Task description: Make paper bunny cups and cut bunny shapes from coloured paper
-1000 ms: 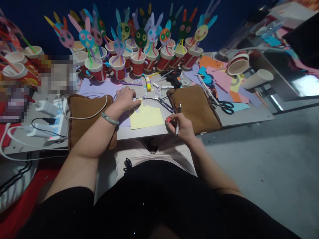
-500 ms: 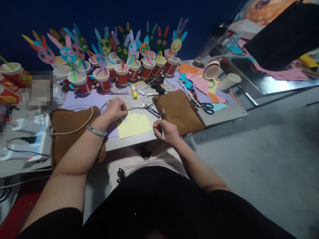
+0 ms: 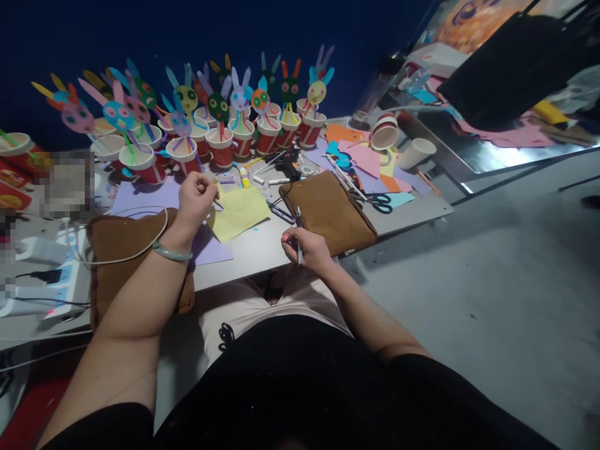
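Observation:
My left hand (image 3: 199, 197) is closed in a pinch at the left edge of a sheet of yellow paper (image 3: 244, 212), which looks slightly raised and bent. A faint curved line shows on the sheet. Purple paper (image 3: 213, 247) lies underneath. My right hand (image 3: 307, 247), near the table's front edge, is wrapped round a pen (image 3: 299, 219) with its tip pointing up and away from me. Just beyond that hand rest a brown cushion (image 3: 332, 212) and a dark slim craft knife or similar tool (image 3: 282, 214).
Red paper cups (image 3: 220, 150) with paper rabbit heads on straws line the back. A glue stick (image 3: 244, 177), scissors (image 3: 379, 202) and coloured scraps (image 3: 365, 159) lie about. At left are another brown cushion (image 3: 122, 250), a white cable and a power strip (image 3: 70, 269).
My left hand has moved up and left, and the yellow paper has shifted away from the table's front edge and turned. The right hand still holds the pen. The view has shifted slightly.

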Tool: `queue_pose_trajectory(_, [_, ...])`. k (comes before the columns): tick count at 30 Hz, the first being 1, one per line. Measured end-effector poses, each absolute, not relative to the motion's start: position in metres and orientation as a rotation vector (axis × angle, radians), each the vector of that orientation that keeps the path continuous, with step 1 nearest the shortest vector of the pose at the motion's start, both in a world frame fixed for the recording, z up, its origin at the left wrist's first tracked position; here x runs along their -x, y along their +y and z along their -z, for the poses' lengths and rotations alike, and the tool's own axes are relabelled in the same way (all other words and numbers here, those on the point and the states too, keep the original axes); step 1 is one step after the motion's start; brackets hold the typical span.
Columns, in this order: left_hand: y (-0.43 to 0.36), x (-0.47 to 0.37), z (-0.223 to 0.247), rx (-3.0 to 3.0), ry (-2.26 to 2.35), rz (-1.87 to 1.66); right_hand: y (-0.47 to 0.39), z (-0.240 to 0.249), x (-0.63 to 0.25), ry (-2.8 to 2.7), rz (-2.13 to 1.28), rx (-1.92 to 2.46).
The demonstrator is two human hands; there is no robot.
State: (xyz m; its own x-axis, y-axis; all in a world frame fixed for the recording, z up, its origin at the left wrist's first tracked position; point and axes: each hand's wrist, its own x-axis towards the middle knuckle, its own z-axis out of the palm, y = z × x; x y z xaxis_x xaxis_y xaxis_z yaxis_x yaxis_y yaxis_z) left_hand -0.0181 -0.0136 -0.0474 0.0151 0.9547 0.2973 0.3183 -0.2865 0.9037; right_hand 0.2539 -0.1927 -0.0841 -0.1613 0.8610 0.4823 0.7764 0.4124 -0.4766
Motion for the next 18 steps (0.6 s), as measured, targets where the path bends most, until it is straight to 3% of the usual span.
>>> queue_pose_trajectory(12, [0.003, 0.029, 0.048, -1.424, 1.425, -1.476, -0.191, 0.087, -0.253, -1.974, -0.048, 1.315])
queue_pose_trajectory(18, [-0.013, 0.026, 0.045, -1.892, 1.758, -0.977, -0.191, 0.088, -0.252, -1.981, -0.042, 1.313])
